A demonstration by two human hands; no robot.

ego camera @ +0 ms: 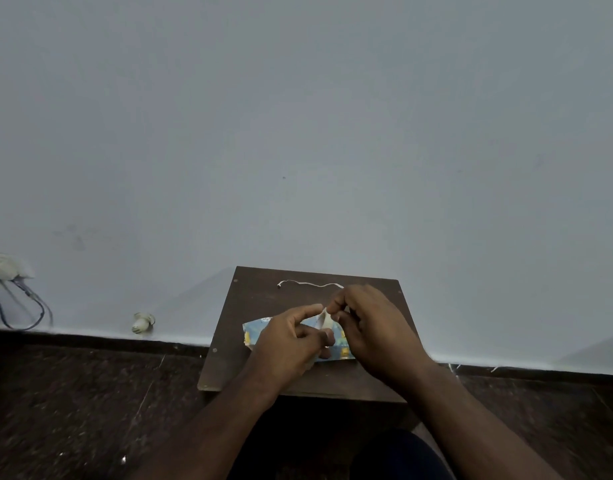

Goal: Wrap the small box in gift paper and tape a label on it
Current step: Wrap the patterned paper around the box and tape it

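Both hands, left hand (291, 341) and right hand (374, 327), pinch a pale strip (324, 318) over blue gift paper (255, 332) on a brown board (256, 292).

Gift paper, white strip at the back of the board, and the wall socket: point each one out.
gift paper (255, 332), head view, on its bare left corner beside the left hand.
white strip (307, 284), head view, mid-length on the wavy part.
wall socket (2, 268), head view, on its pale faceplate.
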